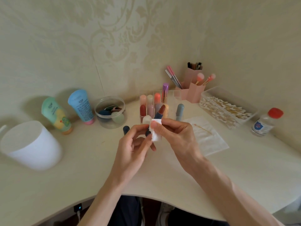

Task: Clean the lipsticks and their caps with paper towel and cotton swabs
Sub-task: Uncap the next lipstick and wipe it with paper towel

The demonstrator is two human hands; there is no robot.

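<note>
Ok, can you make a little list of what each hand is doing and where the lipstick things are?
left hand: grips the dark blue lipstick tube, brown-red stick poking out
right hand: pinches a folded white paper towel piece, stained red, against the tube
cap: dark blue cap stands upright on the cream table, beside the left hand
other lipsticks: standing in the clear plastic organiser behind the hands
swabs: wooden-stick cotton swabs piled in a clear box, far right

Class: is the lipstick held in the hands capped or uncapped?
Uncapped: the lipstick shows a bare red-brown tip above the paper towel; a dark cap stands nearby.
</note>
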